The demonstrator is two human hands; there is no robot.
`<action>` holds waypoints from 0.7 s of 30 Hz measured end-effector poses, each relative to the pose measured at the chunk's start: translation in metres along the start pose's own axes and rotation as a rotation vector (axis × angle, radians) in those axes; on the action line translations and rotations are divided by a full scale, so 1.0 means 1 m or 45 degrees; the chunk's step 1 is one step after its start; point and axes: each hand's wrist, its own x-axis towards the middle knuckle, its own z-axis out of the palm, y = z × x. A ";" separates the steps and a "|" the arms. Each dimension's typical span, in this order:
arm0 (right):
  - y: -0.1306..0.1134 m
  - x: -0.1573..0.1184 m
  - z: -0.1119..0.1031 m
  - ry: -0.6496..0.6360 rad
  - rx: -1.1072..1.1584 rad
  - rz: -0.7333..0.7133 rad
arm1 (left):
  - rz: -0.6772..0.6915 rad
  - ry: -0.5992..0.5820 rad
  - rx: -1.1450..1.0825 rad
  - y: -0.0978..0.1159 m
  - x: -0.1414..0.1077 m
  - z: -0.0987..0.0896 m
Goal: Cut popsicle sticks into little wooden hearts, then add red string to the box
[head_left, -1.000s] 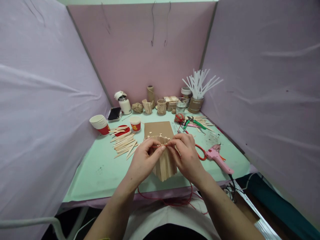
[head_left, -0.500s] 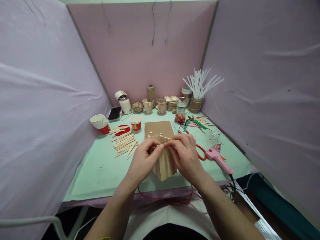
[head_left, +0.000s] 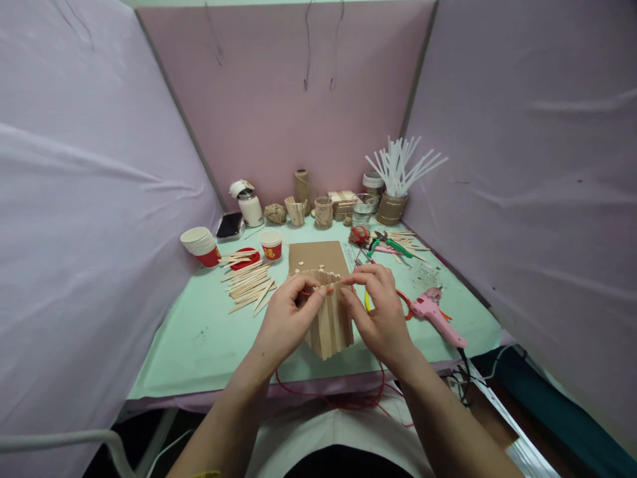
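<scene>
A holder made of upright wooden sticks (head_left: 329, 326) stands near the front of the table, between my hands. My left hand (head_left: 293, 309) pinches a red cord (head_left: 329, 289) against its upper rim, thumb on the front. At the right side of the rim is my right hand (head_left: 375, 302), thumb and index finger apart, fingertips near the cord; whether it still touches the cord is not clear. More red cord hangs in loops below the table edge, over the lap. Behind the holder lies a brown board (head_left: 316, 255) with small wooden pieces on it.
Loose sticks (head_left: 249, 285), a red-and-white cup (head_left: 271, 245) and stacked cups (head_left: 200, 245) are at left. At right lie a pink glue gun (head_left: 438, 318), orange-handled scissors (head_left: 405, 304) and green pliers (head_left: 395, 247). Jars and twine line the back.
My right hand has moved slightly right, and its thumb and index finger have spread apart. A yellow part of the scissors handle now shows beside it. My left hand keeps its pinch.
</scene>
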 end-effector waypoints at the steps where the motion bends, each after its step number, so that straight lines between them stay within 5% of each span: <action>1: 0.002 0.000 0.000 -0.007 0.073 0.074 | 0.000 0.000 0.000 0.000 0.000 0.000; 9: 0.013 0.001 0.016 -0.130 0.657 0.599 | 0.023 -0.021 -0.007 0.001 -0.002 0.000; 21: 0.006 0.004 0.017 -0.123 0.834 0.718 | 0.029 -0.014 -0.014 0.002 -0.002 0.000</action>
